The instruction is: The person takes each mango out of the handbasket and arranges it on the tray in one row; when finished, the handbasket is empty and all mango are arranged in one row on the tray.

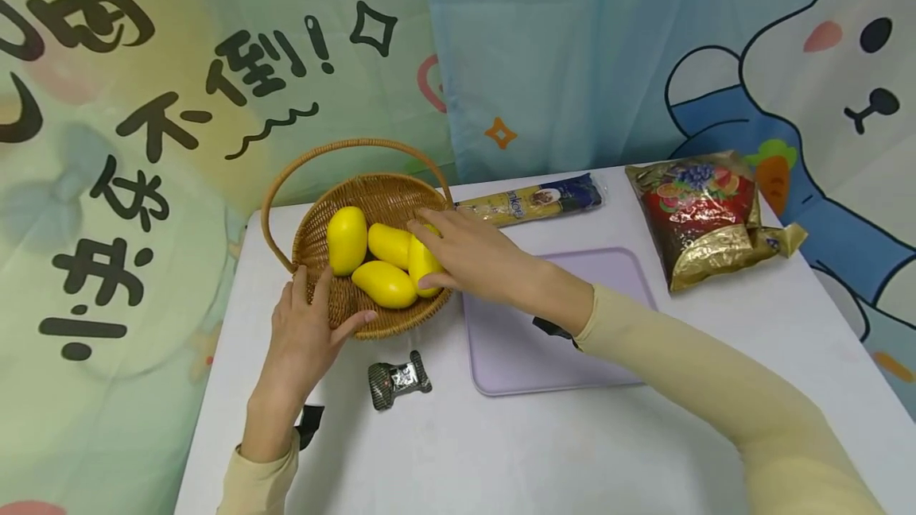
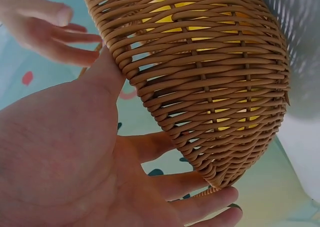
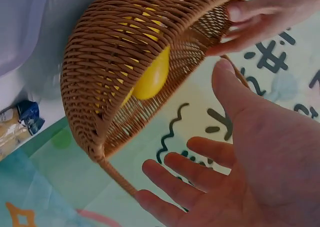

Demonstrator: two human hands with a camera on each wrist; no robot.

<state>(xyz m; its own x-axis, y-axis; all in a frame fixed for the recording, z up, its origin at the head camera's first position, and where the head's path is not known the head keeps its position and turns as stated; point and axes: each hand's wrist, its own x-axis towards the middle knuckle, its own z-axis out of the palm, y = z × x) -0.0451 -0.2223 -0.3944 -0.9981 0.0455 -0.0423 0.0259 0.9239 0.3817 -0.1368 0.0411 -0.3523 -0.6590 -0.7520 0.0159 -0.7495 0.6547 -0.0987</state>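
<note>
A round wicker basket (image 1: 329, 312) with a tall arched handle (image 1: 361, 143) contains several yellow mangoes (image 1: 347, 241). At its left front rim is my left hand (image 1: 300, 340), the fingers spread over the rim and the thumb along the front edge. The left wrist view shows those fingers long and nearly straight beside the weave (image 2: 215, 87). My right hand (image 1: 479, 253) reaches over the right rim and overlaps the rightmost mango in the head view. Its fingers (image 3: 185, 172) are loosely spread with nothing between them in the right wrist view.
Right of the basket lies a lilac tray (image 1: 501, 356), partly under my right forearm. Behind it is a long yellow and blue packet (image 1: 529, 199). A red and gold bag (image 1: 708, 221) stands at the back right. A small dark wrapped packet (image 1: 399, 380) lies in front.
</note>
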